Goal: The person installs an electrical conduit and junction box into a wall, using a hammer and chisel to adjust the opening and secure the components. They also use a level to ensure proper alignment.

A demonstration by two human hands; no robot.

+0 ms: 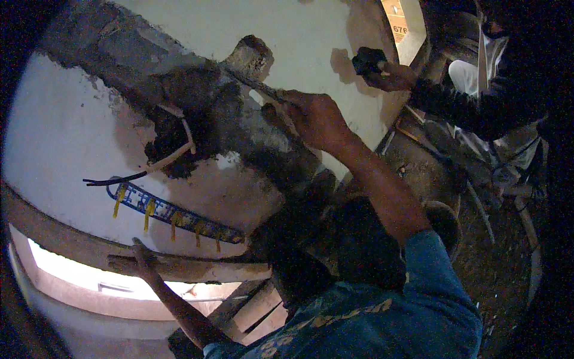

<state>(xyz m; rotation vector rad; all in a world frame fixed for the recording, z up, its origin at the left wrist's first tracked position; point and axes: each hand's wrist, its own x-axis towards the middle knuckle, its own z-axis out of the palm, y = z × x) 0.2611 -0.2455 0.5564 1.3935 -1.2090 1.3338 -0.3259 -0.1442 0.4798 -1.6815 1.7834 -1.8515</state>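
Note:
My right hand (317, 119) grips a trowel-like tool (254, 85) with a thin, dark blade. The blade points up and left over a rough strip of grey mortar (206, 96) on the pale wall. Its tip is close to a rounded, rough mortar patch (250, 57). Lower left, my left hand (143, 258) is closed over the edge of a wooden plank (209, 269); its fingers are small and dark here. Between my hands, a bent conduit (186, 134) with black cable ends (113, 180) sticks out of a dark hole in the wall.
A blue-edged decorative strip with yellow tassels (176, 216) hangs above the plank. Bright light enters through an opening (72, 269) at lower left. At upper right, another person's hand (391, 76) holds a dark lump (369, 61) by the wall. Clutter lies on the dark floor (478, 239).

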